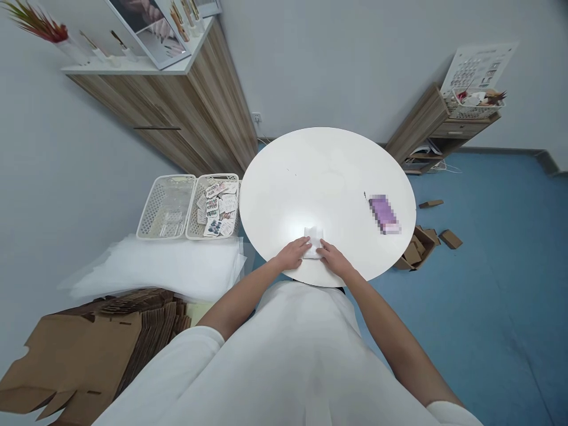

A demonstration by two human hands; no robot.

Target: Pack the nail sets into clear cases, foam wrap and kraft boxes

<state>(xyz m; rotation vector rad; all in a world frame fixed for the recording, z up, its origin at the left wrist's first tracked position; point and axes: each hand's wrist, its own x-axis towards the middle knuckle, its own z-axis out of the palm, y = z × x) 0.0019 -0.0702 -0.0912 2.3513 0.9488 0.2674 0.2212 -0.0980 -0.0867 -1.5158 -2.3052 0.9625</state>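
Observation:
A small white packet (314, 241), seemingly thin soft sheet folded over, lies near the front edge of the round white table (319, 160). My left hand (293, 253) grips its left side, fingertips on the white material and thumb nearer to me. On the opposite side, the fingers of my right hand (336, 260) hold the packet's right edge. Both palms face down, close to the tabletop. Whatever may be inside the packet is hidden.
A blurred purple item (384, 213) lies on the table's right. To the left are a basket of printed cards (220, 207), a basket with clear plastic (168, 207), white sheets (164, 266) and flattened cardboard (84, 355). An open carton (417, 248) stands on the floor at right.

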